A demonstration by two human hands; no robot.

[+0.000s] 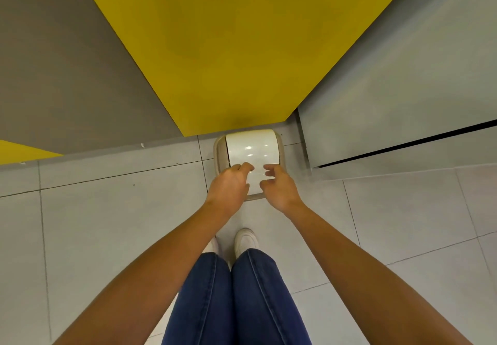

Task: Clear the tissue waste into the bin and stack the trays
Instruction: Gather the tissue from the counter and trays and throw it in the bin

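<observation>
One bin is being observed standing on the floor at its far edge, against the foot of a yellow panel. Its one white lid is lying closed, so the contents are being hidden. Two hands are being held over the lid's near part: the left hand and the right hand. Each is being held with fingers loosely curled and nothing seen pinched. Contact with the lid cannot be told. Two white shoes are being seen near the bin.
</observation>
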